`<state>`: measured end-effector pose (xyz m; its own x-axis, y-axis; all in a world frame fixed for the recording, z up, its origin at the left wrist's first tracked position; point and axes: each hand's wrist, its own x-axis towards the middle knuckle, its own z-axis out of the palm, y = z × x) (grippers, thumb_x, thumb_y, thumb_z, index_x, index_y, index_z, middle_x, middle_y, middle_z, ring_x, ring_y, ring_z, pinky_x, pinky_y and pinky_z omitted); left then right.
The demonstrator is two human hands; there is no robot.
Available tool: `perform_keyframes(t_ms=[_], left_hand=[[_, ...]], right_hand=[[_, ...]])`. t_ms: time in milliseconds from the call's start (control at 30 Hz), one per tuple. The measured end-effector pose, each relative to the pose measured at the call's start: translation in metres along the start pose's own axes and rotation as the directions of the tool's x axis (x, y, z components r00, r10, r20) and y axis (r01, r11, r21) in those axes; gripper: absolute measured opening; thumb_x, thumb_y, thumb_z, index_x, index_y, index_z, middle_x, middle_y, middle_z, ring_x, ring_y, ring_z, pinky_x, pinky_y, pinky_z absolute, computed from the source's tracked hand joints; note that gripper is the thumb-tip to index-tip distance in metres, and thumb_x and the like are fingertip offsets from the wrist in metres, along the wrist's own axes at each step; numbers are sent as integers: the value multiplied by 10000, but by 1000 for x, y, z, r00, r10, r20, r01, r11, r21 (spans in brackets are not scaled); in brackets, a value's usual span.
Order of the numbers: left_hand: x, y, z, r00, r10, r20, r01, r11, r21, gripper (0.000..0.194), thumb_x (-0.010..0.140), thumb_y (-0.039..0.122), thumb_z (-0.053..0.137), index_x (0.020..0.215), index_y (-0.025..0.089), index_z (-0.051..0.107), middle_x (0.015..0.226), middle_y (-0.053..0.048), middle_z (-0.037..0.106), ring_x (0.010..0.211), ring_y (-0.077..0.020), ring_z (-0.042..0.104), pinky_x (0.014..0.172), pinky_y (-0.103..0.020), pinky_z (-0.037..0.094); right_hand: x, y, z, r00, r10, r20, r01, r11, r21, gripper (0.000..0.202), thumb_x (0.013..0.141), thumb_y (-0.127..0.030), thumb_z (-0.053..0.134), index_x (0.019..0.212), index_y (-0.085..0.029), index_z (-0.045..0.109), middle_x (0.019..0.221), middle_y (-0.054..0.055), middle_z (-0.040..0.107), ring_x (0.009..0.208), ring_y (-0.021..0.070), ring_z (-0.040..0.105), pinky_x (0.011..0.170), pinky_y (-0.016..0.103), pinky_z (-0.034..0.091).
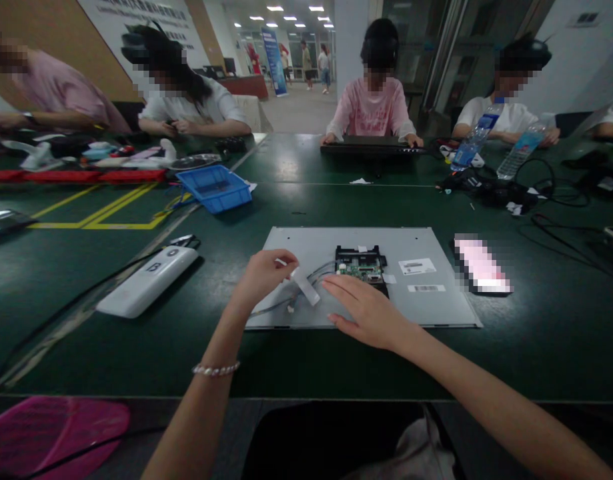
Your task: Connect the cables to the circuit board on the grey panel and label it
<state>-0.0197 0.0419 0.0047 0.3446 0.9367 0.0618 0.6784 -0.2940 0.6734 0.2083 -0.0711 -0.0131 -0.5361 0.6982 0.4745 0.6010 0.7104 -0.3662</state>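
A flat grey display panel (416,303) lies on the green table in front of me, its back facing up. A green circuit board (359,268) in a black bracket sits at its middle, with grey cables (276,307) running left from it. Pinched in my left hand (266,277) is a strip of whitish tape (305,287), hanging over the cables. My right hand (369,313) is held palm down with fingers stretched, over the panel just below the board. Its fingertips are close to the cables; whether they touch I cannot tell.
On the left lie a white power bank (149,283) with a cable and a blue tray (216,187). A phone (481,265) is right of the panel. Bottles (479,137) and black cables stand far right. Several people sit opposite. A pink basket (61,433) is below the table edge.
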Motion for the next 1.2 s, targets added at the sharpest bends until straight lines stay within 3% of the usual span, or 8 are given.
perform_keyframes(t_ms=[100,233,433,633,833,967,1067,1200], left_hand=[[-3,-3,6,994,69,-83,-53,982,180,223,775,327,558,909,170,641,870,-40,648,601,-126,584,645,-272,461],[-17,13,11,955,158,-249,-56,926,374,348,819,335,535,1125,171,539,1136,-89,545,692,-138,590,757,-313,468],[-55,45,43,975,106,-195,45,767,641,249,848,255,482,1070,147,519,1035,-109,575,941,-259,568,807,-363,449],[-68,44,70,976,92,-197,68,730,680,272,887,219,396,1106,113,516,1169,-172,572,1064,-289,545,883,-413,416],[-67,36,75,971,114,-211,65,722,689,342,883,211,382,1202,133,477,1278,-182,527,1187,-299,484,988,-503,319],[-69,38,73,968,92,-234,81,766,638,335,885,240,396,1194,125,458,1273,-198,522,1174,-308,492,963,-514,332],[-69,39,72,964,68,-257,95,817,569,329,873,261,438,1169,120,451,1204,-192,560,1107,-306,534,925,-496,369],[-68,37,70,942,113,-316,71,854,515,258,840,253,505,1079,159,479,1207,-162,536,1122,-300,510,929,-466,389]], right_hand=[[2,-6,6,995,-44,95,46,999,-22,583,907,-403,416,1384,-81,327,1423,151,382,1333,226,300,1097,401,296],[3,-7,12,982,-56,182,69,995,-66,598,908,-462,397,1369,-82,357,1432,151,374,1345,240,278,1098,412,275],[2,-3,18,980,-46,194,62,995,-78,542,918,-453,380,1304,-77,439,1357,156,474,1311,237,344,1082,405,291],[-2,-2,21,976,-61,211,76,995,-65,583,906,-486,391,1288,-51,456,1329,176,500,1273,243,408,1081,394,299],[-5,-4,19,975,-76,208,90,994,-59,569,887,-492,434,1280,-83,473,1320,162,515,1249,241,441,1066,390,328],[-5,2,-1,984,-92,156,100,994,-46,480,898,-431,450,1276,-138,486,1307,122,533,1265,225,419,1063,414,329],[-11,24,-27,997,81,18,-80,995,-51,372,909,-324,453,1252,-191,513,1271,92,559,1200,207,478,1016,425,380],[-31,74,-57,899,431,-78,-437,897,-70,258,860,-243,497,1069,-169,629,1073,99,645,1029,229,575,925,433,435]])
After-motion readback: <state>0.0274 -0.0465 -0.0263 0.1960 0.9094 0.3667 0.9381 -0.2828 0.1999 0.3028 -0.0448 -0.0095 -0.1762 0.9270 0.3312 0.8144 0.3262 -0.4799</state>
